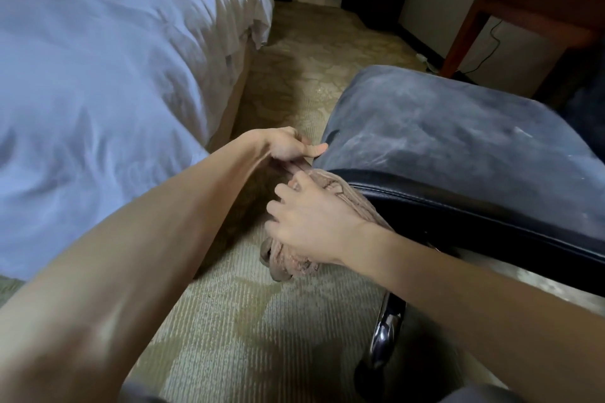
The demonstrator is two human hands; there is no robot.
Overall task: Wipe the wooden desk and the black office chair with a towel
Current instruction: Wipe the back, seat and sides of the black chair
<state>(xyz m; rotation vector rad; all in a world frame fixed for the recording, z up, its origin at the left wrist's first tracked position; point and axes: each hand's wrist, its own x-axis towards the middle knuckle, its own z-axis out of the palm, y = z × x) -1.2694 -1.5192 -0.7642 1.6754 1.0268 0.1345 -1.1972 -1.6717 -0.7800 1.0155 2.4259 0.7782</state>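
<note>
Your right hand [307,225] clutches the bunched towel [347,193] against the black office chair [458,140] seat's near edge; your left hand [288,147], just beyond, pinches its far end. Loose folds below your right hand could slip and drag on the carpet [229,320].

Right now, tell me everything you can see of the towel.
The towel is a brownish-tan cloth with a ribbed, terry-like weave, bunched into a long crumpled roll, not spread flat. It lies along the front left edge of the black chair seat, and its lower end hangs free above the carpet. The left hand pinches its upper end at the seat corner; the right hand grips its middle, covering part of it. No stains can be made out.
</note>
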